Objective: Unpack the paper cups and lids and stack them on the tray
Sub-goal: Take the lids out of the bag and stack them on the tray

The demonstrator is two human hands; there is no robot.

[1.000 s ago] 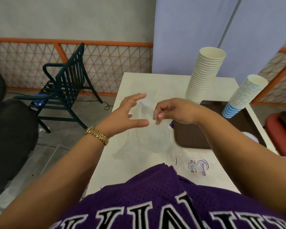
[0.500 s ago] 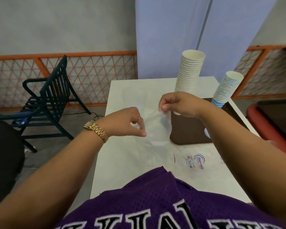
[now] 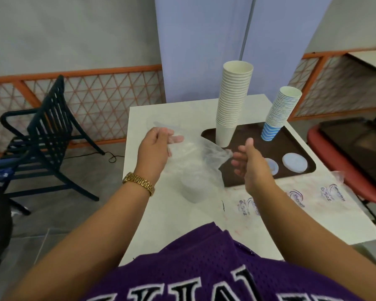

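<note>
Chair (image 3: 50,135) left; wrappers (image 3: 295,197) near tray (image 3: 291,135).

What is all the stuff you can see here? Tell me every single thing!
White cup stack: one, white, far left of the tray.
Blue striped cup stack: one, blue and white, far right of the tray.
Lids: two piles seen, pale white, near side of the tray, one partly behind the right hand.
Tray: one, dark brown, on the table.
Clear bag: one, see-through, between the hands, something white inside.
Printed wrappers: flat, clear with blue print, near the tray.
Table: one, white.
Chair: one, dark, on the floor at left.
Watch: one, gold, left wrist.
Left hand: grips the bag.
Right hand: open beside the bag.
</note>
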